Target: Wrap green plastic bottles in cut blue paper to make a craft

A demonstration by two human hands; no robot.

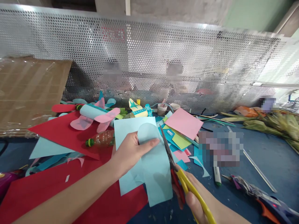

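Observation:
My left hand (pixel 130 151) pinches a light blue paper sheet (pixel 153 165) with a rounded top, thumb laid across its front. My right hand (pixel 191 194) grips yellow-and-red-handled scissors (pixel 179 174); their blades run up along the sheet's right edge. Behind the held sheet lies another light blue sheet (pixel 126 127). Both hands hover over a blue table (pixel 268 155).
Red paper sheets (pixel 60 133) cover the left. A plastic bottle (pixel 100 139), paper-winged bottle crafts (pixel 95 113), a pink sheet (pixel 184 123) and coloured scraps lie behind. A marker (pixel 217 175) and glue gun (pixel 263 197) lie right. Cardboard (pixel 28 90) leans on a perforated metal screen (pixel 149 56), with people behind it.

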